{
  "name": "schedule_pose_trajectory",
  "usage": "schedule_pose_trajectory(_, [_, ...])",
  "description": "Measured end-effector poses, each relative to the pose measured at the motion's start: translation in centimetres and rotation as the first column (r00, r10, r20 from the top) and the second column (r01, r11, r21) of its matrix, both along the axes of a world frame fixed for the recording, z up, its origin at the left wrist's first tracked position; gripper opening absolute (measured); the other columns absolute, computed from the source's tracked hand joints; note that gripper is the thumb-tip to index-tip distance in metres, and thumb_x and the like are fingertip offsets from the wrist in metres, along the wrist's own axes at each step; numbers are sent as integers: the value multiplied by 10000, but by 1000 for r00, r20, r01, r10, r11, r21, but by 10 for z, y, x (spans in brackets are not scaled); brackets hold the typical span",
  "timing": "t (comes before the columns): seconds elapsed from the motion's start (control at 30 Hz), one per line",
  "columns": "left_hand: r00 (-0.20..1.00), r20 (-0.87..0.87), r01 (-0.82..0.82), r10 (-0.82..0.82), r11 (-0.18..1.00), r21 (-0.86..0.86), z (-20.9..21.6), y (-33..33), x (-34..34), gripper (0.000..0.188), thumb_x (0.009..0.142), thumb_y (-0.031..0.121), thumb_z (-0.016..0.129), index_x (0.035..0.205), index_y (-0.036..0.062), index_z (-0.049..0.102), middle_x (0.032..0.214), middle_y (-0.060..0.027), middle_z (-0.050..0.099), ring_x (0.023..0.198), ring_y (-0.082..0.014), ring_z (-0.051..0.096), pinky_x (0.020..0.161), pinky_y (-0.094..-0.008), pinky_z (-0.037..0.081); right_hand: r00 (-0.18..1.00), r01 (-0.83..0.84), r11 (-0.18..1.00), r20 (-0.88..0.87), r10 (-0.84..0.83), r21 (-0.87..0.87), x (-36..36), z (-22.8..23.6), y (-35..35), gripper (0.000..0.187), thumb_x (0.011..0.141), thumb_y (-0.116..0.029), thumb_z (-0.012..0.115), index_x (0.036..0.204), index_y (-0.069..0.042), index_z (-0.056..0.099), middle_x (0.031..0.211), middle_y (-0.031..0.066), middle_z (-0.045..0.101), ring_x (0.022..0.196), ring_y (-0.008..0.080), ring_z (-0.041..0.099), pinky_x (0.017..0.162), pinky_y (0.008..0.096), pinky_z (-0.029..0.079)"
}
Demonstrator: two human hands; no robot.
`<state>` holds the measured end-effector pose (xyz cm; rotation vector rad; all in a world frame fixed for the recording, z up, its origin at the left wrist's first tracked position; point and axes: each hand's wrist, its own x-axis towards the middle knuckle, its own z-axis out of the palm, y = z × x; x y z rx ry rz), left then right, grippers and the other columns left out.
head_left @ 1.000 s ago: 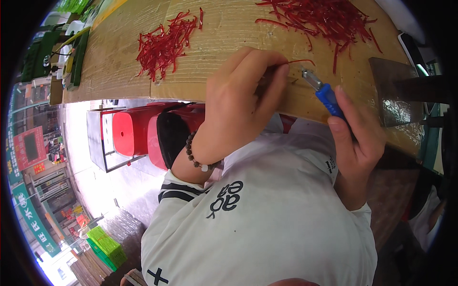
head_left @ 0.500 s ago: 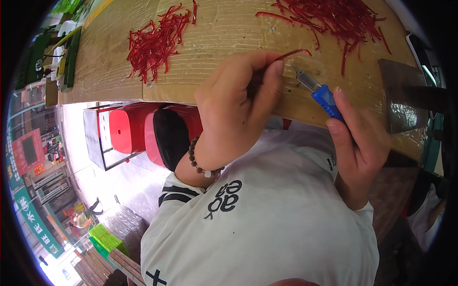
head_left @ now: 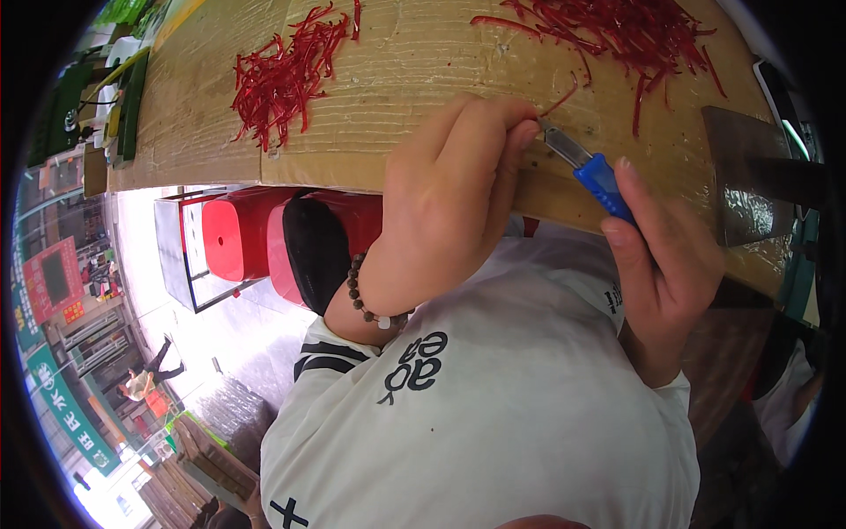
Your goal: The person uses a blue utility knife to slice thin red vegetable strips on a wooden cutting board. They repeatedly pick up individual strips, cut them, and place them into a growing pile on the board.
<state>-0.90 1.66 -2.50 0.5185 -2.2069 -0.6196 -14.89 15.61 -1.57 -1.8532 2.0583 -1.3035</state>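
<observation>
My left hand [head_left: 454, 181] is closed, pinching the end of a thin red strip [head_left: 561, 99] between thumb and forefinger. The strip's free end points away to the upper right, above the cardboard-covered table [head_left: 397, 84]. In my closed right hand [head_left: 665, 260] is a blue-handled utility knife [head_left: 603, 187]. Its short metal blade points up and left, with the tip right by my left fingertips; whether it touches the strip I cannot tell. A heap of glossy red strips [head_left: 286, 79] lies at the far left of the table, and a larger heap [head_left: 630, 40] at the far right.
A dark flat plate [head_left: 749, 189] lies at the table's right side. Red stools [head_left: 236, 240] and a metal frame [head_left: 176, 251] stand beyond the near edge, left of me. Green equipment [head_left: 132, 106] borders the table's left end. A person [head_left: 141, 383] is in the background.
My left hand has moved slightly right, bringing its fingertips to the blade tip. The strip now tilts more upward. My right hand and knife have barely moved. A background person has come into fuller view.
</observation>
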Motion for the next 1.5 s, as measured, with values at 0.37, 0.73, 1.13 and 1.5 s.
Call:
schedule_pose_trajectory(0.37, [996, -84, -47, 28, 969, -241, -11, -4, -1, 154, 754, -65, 671, 880, -18, 596, 733, -122, 551, 626, -278, 545, 530, -347, 433, 996, 15, 997, -85, -9, 80, 2, 5, -1, 318, 843, -39, 662, 1156, 18, 649, 685, 75, 546, 568, 158, 447, 545, 279, 366])
schedule_pose_trajectory(0.73, [985, -141, -109, 94, 989, -101, 0, -5, 4, 110, 803, -41, 656, 906, -16, 628, 756, -112, 594, 631, -244, 563, 569, -311, 449, 992, 129, 983, 33, -126, -129, 1, -7, -7, 361, 823, -55, 700, 1179, -20, 654, 641, 73, 533, 517, 154, 438, 488, 286, 372])
schedule_pose_trajectory(1.13, [799, 224, -341, 558, 728, -594, 39, -63, -18, 245, 811, 240, 700, 950, 39, 703, 880, -135, 662, 807, -297, 636, 723, -393, 509, 998, 27, 965, 61, -12, -261, -2, -14, 1, 352, 817, -59, 698, 1154, 31, 649, 671, 87, 579, 535, 182, 454, 508, 292, 368])
schedule_pose_trajectory(1.5, [825, 277, -282, 493, 783, -555, 21, -75, 25, 125, 788, 173, 672, 821, 61, 716, 876, -122, 617, 866, -310, 586, 774, -398, 475, 1000, -2, 972, 16, 6, -233, -4, -12, 0, 353, 816, -64, 701, 1152, 30, 649, 694, 107, 592, 553, 207, 500, 525, 305, 394])
